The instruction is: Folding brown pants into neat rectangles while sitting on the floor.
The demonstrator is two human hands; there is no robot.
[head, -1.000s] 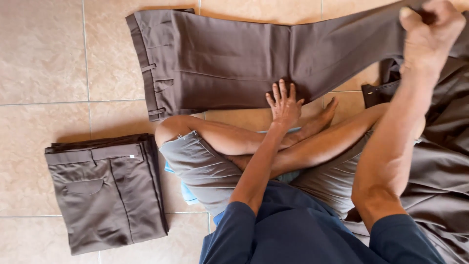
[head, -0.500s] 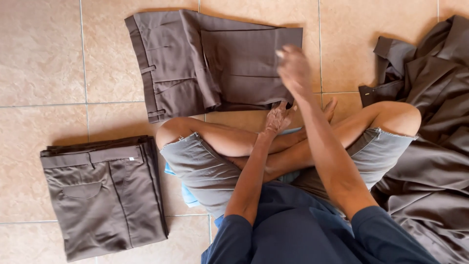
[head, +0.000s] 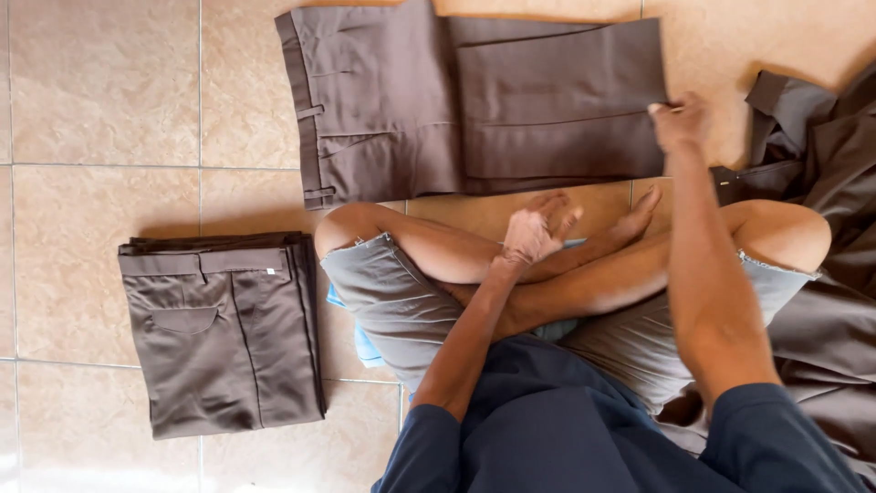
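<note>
Right hand [head: 680, 123] pinching folded brown trousers [head: 474, 100] edge, left hand [head: 534, 233] above crossed legs, tiled floor [head: 109, 100]

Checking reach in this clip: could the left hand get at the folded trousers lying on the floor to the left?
Probably yes. The left hand hovers over the crossed legs, holding nothing, and only bare tile and a knee lie between it and the folded trousers.

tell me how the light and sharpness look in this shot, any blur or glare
Head view: soft daylight, warm on the glossy beige floor tiles, with a pale glare patch at the lower left edge; the brown half-folded trousers and the folded brown trousers stack are sharp; the right hand at the trouser edge and the left hand look slightly motion-blurred.
</note>
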